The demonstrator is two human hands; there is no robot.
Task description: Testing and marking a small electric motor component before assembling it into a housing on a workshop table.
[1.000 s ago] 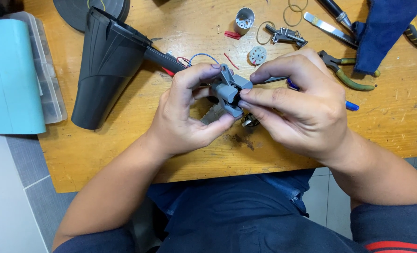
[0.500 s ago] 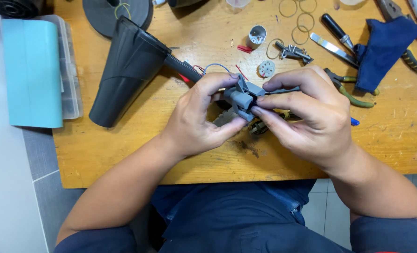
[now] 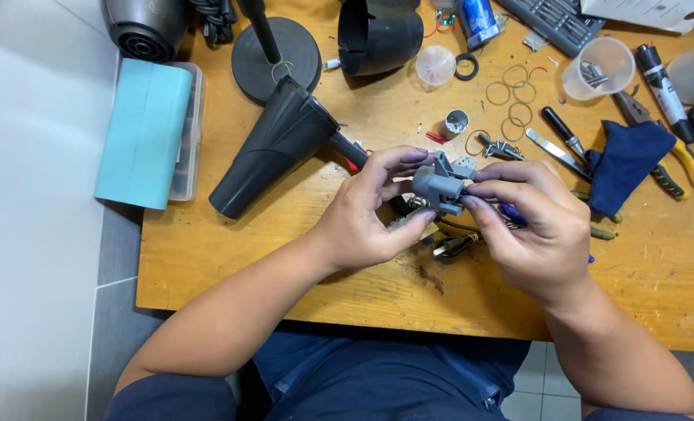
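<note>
Your left hand [image 3: 370, 214] and right hand [image 3: 538, 226] meet over the middle of the wooden tabletop [image 3: 285, 257], and both have hold of a small grey plastic part [image 3: 438, 185]. The left hand's fingers curl around it from the left, thumb low and fingertips over its top edge. The right hand pinches it from the right with thumb and forefinger, and its other fingers are folded in below. The part is lifted clear of the tabletop, between the two hands, with thin wires [image 3: 460, 234] trailing down beneath it to the wood.

Just left of your left hand lies a black cone-shaped housing [image 3: 273, 148], its narrow end pointing toward the hands. Further left, at the tabletop's edge, a light blue box [image 3: 140, 132] sits on a clear plastic case [image 3: 187, 136]. Behind the hands you have a small metal cylinder [image 3: 456, 123] and several thin rings [image 3: 511, 97]. To the right of your right hand a dark blue cloth [image 3: 624, 164] lies over tools, with yellow-handled pliers [image 3: 686, 164] beside it. A clear plastic cup [image 3: 603, 66] stands at the back right.
</note>
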